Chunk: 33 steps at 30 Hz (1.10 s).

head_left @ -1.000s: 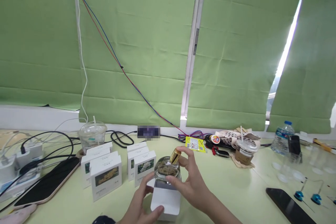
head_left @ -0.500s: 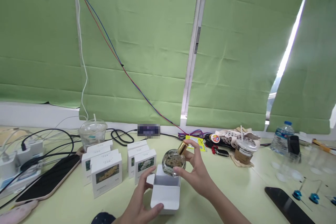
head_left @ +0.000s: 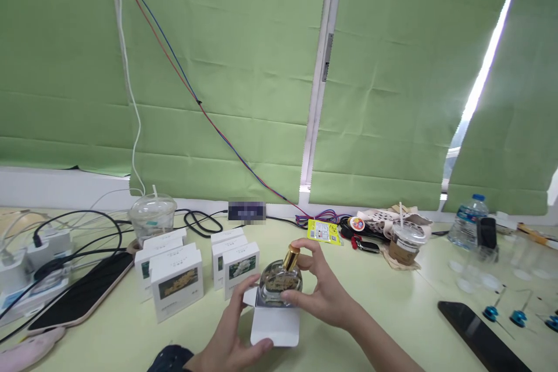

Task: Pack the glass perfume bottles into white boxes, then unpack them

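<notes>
the right hand [head_left: 325, 293] is closed on a round glass bottle [head_left: 274, 285], its thumb against the front of the glass and its fingers up around the gold cap [head_left: 290, 258]. the bottle leans a little, cap toward the right hand, at the mouth of a small white open box [head_left: 275, 328]; how much of its base is inside, i cannot tell. the left hand [head_left: 226, 337] is clamped on the box, thumb on the broad near flap and a finger up by the side flap [head_left: 250, 296].

handling these well, i judge, means carrying the weight on the glass, since the cap may pull loose if it bears the load. smooth glass can slip, so a firm thumb matters, with light pressure. the bottle is best squared to the opening and eased along without force; a tilted edge could snag or crease the card. the left hand does best to steady the box low down, with both flaps folded outward and fingertips off the rim.

just beyond the left hand stand white boxes with flower pictures, one group [head_left: 178, 293] farther left and another [head_left: 239, 270] near the bottle, so sideways moves should be small. farther right on the table [head_left: 366, 279] lies a black phone [head_left: 479, 337], well apart from the hands.
</notes>
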{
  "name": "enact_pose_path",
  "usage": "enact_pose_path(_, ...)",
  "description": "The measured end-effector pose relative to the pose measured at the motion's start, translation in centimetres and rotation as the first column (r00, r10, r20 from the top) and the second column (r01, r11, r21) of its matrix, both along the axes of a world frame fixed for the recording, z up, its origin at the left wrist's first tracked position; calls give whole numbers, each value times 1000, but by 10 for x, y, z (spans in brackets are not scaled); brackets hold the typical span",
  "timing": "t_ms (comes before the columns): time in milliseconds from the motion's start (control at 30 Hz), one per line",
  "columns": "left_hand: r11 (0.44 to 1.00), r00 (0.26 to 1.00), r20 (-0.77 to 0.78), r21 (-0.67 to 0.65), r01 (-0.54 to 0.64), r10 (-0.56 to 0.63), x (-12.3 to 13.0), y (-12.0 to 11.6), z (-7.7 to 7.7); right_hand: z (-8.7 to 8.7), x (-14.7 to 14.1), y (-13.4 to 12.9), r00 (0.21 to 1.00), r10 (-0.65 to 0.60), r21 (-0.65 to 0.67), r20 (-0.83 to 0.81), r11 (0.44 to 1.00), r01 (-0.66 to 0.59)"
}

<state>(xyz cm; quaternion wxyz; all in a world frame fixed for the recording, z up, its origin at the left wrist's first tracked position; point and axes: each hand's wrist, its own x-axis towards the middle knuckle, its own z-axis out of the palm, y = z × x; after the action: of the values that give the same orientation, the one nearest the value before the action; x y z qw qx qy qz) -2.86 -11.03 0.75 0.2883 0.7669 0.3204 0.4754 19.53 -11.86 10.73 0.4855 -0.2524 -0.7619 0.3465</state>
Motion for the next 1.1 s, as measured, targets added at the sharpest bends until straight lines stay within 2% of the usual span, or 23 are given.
enact_pose_path(100, 1000, 1000, 30, -8, 3, -3, 1, 1, -2, -6, 0, 2, 996, -30, 31, 84, 999, 28)
enact_pose_path(233, 993, 993, 121, -118, 19, -4, 5, 2, -1, -11, 2, 3, 985, -90, 39, 145, 996, 85)
enact_pose_path(367, 967, 987, 155, -241, 78, -40, 11, 2, 7, -14, 2, 4, 979, -84, 21, 187, 996, 81)
enact_pose_path(567, 933, 973, 229, -340, 114, -36, 23, 0, 19, -20, -1, 7, 984, -69, 11, 166, 998, 68)
enact_pose_path(700, 928, 982, 175, -350, 128, -70, 27, -1, 23, -19, -1, 6, 987, -55, 18, 148, 998, 53)
enact_pose_path(867, 944, 985, 166, -319, 89, -38, 26, -5, 26, -11, 0, 4, 992, 5, 16, 127, 1000, -7)
enact_pose_path(1100, 946, 987, 158, -316, 70, -20, 27, -6, 26, 4, 9, 1, 945, 5, 21, 327, 1000, -13)
